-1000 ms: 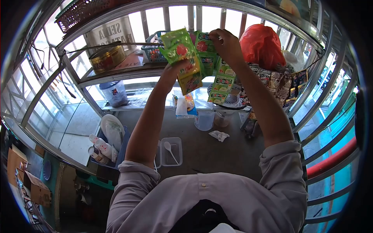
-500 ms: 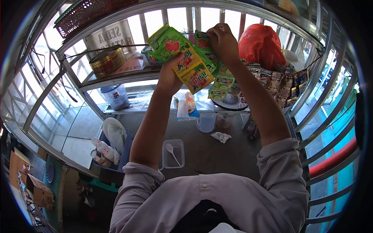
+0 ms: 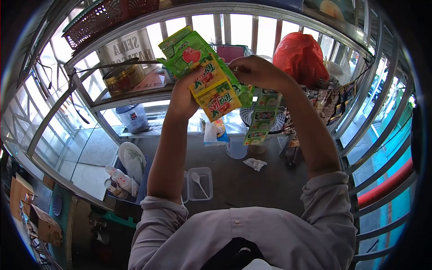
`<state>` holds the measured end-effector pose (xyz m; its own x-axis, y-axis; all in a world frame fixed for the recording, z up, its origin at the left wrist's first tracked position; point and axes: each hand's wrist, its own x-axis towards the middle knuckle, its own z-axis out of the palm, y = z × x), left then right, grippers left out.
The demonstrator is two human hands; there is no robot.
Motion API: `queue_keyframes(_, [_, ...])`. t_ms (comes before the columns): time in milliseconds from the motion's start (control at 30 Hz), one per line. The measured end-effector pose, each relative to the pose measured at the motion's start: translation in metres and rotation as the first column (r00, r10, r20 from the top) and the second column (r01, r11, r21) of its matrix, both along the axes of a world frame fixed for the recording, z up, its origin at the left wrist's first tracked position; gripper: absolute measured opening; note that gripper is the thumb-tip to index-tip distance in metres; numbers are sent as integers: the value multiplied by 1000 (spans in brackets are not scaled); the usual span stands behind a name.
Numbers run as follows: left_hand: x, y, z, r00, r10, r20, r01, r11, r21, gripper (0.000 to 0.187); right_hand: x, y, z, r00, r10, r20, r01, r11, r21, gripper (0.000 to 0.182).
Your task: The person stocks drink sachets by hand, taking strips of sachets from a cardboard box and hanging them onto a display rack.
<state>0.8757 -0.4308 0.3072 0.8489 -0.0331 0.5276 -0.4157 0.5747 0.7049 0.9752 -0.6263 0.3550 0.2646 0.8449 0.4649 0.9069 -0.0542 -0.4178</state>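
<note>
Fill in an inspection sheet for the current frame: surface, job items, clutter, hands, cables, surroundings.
Surface: dark grey counter, bearing a clear rectangular plastic box with a white plastic spoon.
Job items: glossy green sachets and yellow rectangular sachets, bunched.
Clutter: crumpled white item on the counter.
Hands: left hand grips both sachet kinds; right hand nearby, its hold unclear.
Cables: thin dark cord at left, type unclear.
Surroundings: silver metal shelf frame, bulging red plastic bag.
</note>
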Motion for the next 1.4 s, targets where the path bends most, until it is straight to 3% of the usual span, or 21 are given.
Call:
queue_keyframes(33, [-1,1,2,1000,25,-4,-25,999,46,42,-1,-4,5,1000,-1,2,1,1000,0,27])
queue_keyframes(200, [-7,5,-1,997,-73,3,73,997,25,43,1,-8,25,995,-84,57,98,936,-337,32])
queue_keyframes(433, [-11,12,-34,999,-18,-51,16,999,-31,42,20,0,10,986,-112,125,147,934,-326,31])
queue_keyframes(500, [-8,17,-44,996,-57,-68,52,996,-76,41,26,-2,3,977,-184,106,192,979,-64,31])
queue_keyframes(533, [-6,19,-49,997,-38,-68,33,996,-82,40,30,-5,-1,977,-183,108,190,980,-65,31])
queue_keyframes(600, [-4,23,-58,998,-15,-65,9,996,-89,39,34,-7,-4,986,-157,-63,146,978,-150,31])
queue_keyframes(633, [-5,24,-63,995,9,-96,-19,994,-104,39,34,-8,-1,987,-153,-59,143,978,-151,31])
queue_keyframes(700, [-6,26,-69,991,35,-127,-50,992,-120,40,33,-10,6,983,-131,131,167,932,-322,31])
queue_keyframes(800, [-6,28,-74,989,29,-142,-46,993,-113,44,29,-9,13,992,-118,45,127,919,-373,30])
queue_keyframes(900, [-4,21,-76,994,-65,-85,59,996,-69,50,35,-9,12,988,-102,-115,56,936,-348,29])
queue_keyframes(967, [-5,-1,-71,976,-216,-29,210,969,-131,47,40,-12,13,982,-87,-166,26,939,-342,29])
queue_keyframes(1000, [-3,-9,-71,961,-264,-87,251,958,-141,45,43,-12,13,974,-74,-215,-2,942,-336,29])
queue_keyframes(1033, [0,-9,-76,961,-263,-89,249,958,-145,45,48,-12,12,973,-74,-217,-4,941,-339,29])
queue_keyframes(1100, [11,-7,-90,927,-265,-264,306,944,125,40,55,-10,7,975,-152,-161,108,961,-253,33])
queue_keyframes(1133, [19,-14,-94,889,-390,-241,414,908,59,39,56,-11,4,975,-154,-161,109,961,-255,33])
queue_keyframes(1167, [23,-19,-101,888,-392,-240,416,907,59,39,58,-12,1,978,-175,-115,139,954,-268,33])
queue_keyframes(1233, [20,-32,-103,943,-90,-322,146,977,155,42,62,-13,-6,977,-200,-68,175,946,-274,35])
queue_keyframes(1267, [25,-34,-111,937,6,-349,51,987,155,45,63,-14,-12,982,-180,59,189,956,-224,36])
queue_keyframes(1300, [27,-34,-116,936,2,-351,56,986,155,45,58,-14,-14,969,-163,184,196,965,-176,39])
queue_keyframes(1367, [28,-31,-127,923,146,-355,-64,971,232,46,48,-13,-21,952,-224,208,256,957,-139,41])
queue_keyframes(1400, [28,-28,-133,922,148,-358,-66,970,233,46,44,-11,-27,883,-326,339,365,929,-57,39])
